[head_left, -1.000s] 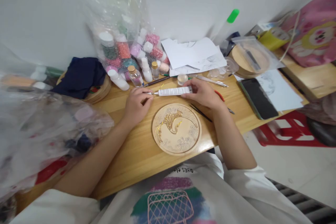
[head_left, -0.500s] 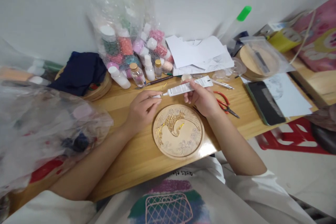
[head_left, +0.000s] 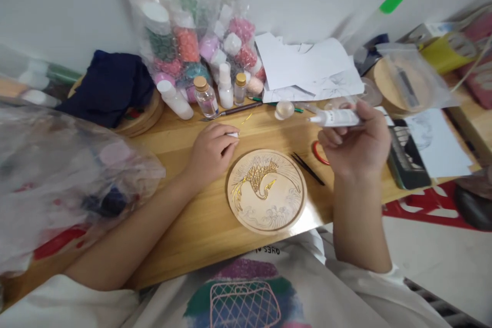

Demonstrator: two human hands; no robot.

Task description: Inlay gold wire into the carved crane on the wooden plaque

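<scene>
A white glue-like tube point(head_left: 338, 118) with a narrow nozzle pointing left is gripped in my right hand point(head_left: 359, 141), raised over the right part of the table. My left hand point(head_left: 213, 151) pinches a small white cap point(head_left: 232, 135) just above the wood. Between and below the hands lies a round wooden board point(head_left: 284, 184), with a bird in gold strands and drawn waves and rays. Black tweezers point(head_left: 308, 168) rest at the board's right. A thin gold strand point(head_left: 247, 118) lies beyond my left hand.
Behind stand glass bottles point(head_left: 206, 97) and a plastic bag of coloured jars point(head_left: 188, 36). White papers point(head_left: 307, 69) lie at the back. On the right are a phone point(head_left: 409, 159), red-handled pliers point(head_left: 320, 154) partly hidden, and a bagged round wooden piece point(head_left: 388, 82). Crumpled plastic point(head_left: 77, 174) covers the left.
The tube has come away from the cap: my right hand has carried it right and turned over, while my left hand stays near its place with the cap. The view has shifted slightly.
</scene>
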